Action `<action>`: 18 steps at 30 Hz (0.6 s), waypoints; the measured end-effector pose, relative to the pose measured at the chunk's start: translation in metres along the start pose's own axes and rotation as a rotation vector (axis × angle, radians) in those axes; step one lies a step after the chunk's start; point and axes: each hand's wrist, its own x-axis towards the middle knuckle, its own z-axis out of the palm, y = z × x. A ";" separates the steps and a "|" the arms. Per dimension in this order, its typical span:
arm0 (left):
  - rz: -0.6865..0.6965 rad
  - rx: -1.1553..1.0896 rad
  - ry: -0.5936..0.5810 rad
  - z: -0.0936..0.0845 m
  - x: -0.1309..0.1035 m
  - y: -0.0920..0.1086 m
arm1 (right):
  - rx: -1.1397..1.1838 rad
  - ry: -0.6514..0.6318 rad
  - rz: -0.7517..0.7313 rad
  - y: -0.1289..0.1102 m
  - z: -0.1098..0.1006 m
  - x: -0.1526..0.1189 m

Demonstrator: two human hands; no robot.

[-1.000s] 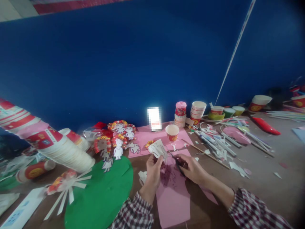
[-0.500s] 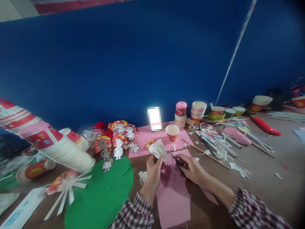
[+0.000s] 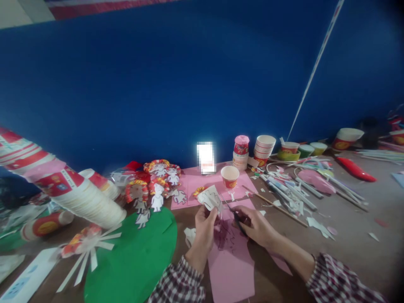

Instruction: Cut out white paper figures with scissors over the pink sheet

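Note:
Between the thumb and fingers of my left hand (image 3: 205, 225) is a white paper piece (image 3: 209, 198) with dark drawn lines. My right hand (image 3: 255, 225) is closed round the dark handles of a pair of scissors (image 3: 239, 222), whose blades point up and left at the paper's right edge. Below both hands lies a pink sheet (image 3: 232, 269) with small dark scraps on it. A white paper cup (image 3: 229, 176) with a red band stands just beyond the scissors. Crumpled white paper (image 3: 190, 236) rests left of my left wrist.
A green sheet (image 3: 132, 261) and white figure cutouts (image 3: 157, 198) lie at the left, beside a long leaning cup stack (image 3: 85, 202). Stacked cups (image 3: 264, 147), a wooden stick (image 3: 277, 206), markers (image 3: 288, 193) and a red object (image 3: 356, 169) are on the right.
The whole view has shifted slightly. Both hands keep nearly the same pose, with the paper and scissors still held close together.

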 end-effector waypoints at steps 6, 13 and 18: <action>0.032 0.013 -0.007 -0.001 0.001 -0.001 | 0.006 -0.011 0.001 0.000 0.000 0.001; 0.011 0.023 0.022 -0.001 0.002 -0.003 | -0.021 -0.002 0.002 0.003 0.001 0.001; 0.019 0.037 0.026 0.001 0.001 0.000 | -0.027 -0.004 -0.002 0.004 0.001 0.000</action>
